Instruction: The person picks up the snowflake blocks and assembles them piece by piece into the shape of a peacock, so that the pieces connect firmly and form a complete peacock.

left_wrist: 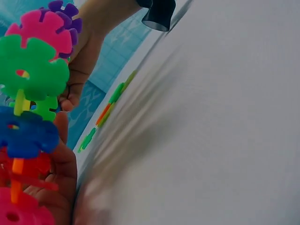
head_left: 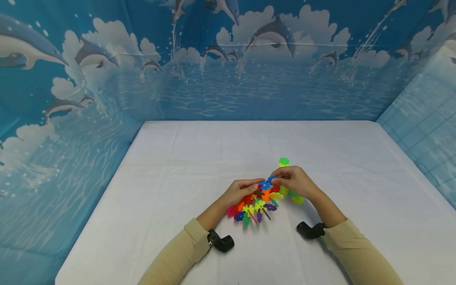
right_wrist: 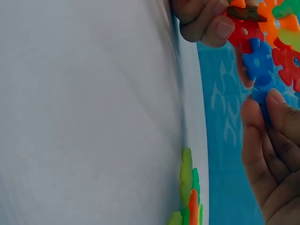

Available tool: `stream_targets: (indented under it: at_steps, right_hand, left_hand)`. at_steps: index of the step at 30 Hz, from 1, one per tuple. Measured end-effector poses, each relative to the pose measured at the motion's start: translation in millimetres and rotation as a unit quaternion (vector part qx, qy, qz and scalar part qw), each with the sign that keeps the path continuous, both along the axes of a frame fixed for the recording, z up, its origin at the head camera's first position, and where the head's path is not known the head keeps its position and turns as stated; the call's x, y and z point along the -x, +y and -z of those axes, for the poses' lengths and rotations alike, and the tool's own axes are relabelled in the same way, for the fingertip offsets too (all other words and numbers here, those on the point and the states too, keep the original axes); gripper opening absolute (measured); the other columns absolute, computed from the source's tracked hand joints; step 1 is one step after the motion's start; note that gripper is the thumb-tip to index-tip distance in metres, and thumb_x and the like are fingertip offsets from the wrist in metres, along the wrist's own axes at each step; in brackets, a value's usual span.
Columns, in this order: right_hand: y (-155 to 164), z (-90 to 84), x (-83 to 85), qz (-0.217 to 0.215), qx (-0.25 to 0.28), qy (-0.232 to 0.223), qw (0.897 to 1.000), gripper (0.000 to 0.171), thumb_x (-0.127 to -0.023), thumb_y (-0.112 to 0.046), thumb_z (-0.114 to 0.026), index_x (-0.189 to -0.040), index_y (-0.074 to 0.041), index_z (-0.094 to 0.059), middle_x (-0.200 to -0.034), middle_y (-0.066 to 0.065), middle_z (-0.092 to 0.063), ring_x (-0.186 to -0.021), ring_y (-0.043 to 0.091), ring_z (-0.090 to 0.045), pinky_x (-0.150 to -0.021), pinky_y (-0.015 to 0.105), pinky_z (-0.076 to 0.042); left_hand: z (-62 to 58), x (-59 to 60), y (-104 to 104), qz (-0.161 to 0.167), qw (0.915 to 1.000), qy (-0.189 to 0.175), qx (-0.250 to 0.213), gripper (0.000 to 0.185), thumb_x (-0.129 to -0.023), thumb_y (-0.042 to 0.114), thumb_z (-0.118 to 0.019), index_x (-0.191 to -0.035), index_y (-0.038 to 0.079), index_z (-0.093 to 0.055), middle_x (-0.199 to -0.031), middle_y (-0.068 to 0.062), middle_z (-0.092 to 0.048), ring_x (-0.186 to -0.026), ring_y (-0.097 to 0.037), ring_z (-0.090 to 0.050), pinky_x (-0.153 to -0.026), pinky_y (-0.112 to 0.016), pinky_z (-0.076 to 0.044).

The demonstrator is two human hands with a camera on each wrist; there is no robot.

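A: Where is the toy, and which hand is closer to it?

B: The cluster of snowflake discs [head_left: 255,202] is held above the white table [head_left: 178,166], near the front middle, between the two hands. Both hands touch it. The left hand [head_left: 240,192] is at its left upper side, and the right hand [head_left: 293,181] is at its right upper side, so neither one is clearly nearer.

A: How does the cluster lie from the fingers?

B: Most of it hangs below and toward the person from the fingertips. Its long axis runs roughly left to right, a little tilted, from the pink disc at the lower left up to the green discs under the right hand.

A: And the fingers?

B: The left hand's fingers are curled around the left part of the cluster, with the thumb on top. The right hand's fingers are bent close together and pinch a blue disc [right_wrist: 267,96] at the top of the cluster, where the two hands almost meet. In the right wrist view the thumb presses on this blue piece. I cannot tell if the disc is already slotted in or only touching.

A: Anything else there?

B: One green disc [head_left: 284,161] lies alone on the table just behind the right hand. A black wrist camera [head_left: 221,241] is on each forearm.
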State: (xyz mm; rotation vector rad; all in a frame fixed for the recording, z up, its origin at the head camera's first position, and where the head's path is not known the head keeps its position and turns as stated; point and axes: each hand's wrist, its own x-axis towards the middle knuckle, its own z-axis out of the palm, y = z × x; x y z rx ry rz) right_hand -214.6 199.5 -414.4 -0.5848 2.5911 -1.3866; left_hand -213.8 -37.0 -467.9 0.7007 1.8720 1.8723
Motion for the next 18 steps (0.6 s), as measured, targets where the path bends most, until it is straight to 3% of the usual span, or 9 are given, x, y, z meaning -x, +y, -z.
stream_targets:
  at_steps: [6, 13, 18]
  right_hand:
    - [-0.2, 1.9, 1.9, -0.026, 0.034, -0.042, 0.998, 0.010, -0.092, -0.007, -0.068, -0.094, 0.003, -0.070, -0.081, 0.008, -0.069, -0.071, 0.018, -0.063, -0.069, 0.028, -0.055]
    - [2.1, 1.5, -0.3, -0.026, 0.031, -0.038, 0.998, 0.013, -0.093, -0.008, -0.067, -0.097, 0.004, -0.070, -0.084, 0.009, -0.070, -0.073, 0.018, -0.066, -0.071, 0.031, -0.056]
    - [14.4, 0.3, -2.0, -0.013, 0.031, -0.060, 0.998, 0.028, -0.093, -0.015, -0.068, -0.113, 0.004, -0.067, -0.103, 0.016, -0.069, -0.090, 0.023, -0.069, -0.079, 0.036, -0.056]
  left_hand:
    - [0.0, 1.4, -4.2, 0.041, 0.9989, 0.016, -0.016, 0.038, -0.103, 0.009, -0.047, -0.137, -0.008, -0.048, -0.132, -0.026, -0.054, -0.115, -0.031, -0.060, -0.099, -0.033, -0.046]
    - [-2.3, 0.7, -1.4, 0.033, 0.9993, 0.017, 0.001, 0.037, -0.104, 0.007, -0.046, -0.138, -0.005, -0.049, -0.137, -0.021, -0.052, -0.123, -0.025, -0.055, -0.101, -0.029, -0.042]
    - [-3.1, -3.2, -1.5, 0.022, 0.9996, -0.019, 0.005, 0.039, -0.102, 0.010, -0.049, -0.141, 0.000, -0.049, -0.127, -0.021, -0.061, -0.115, -0.021, -0.060, -0.099, -0.029, -0.045]
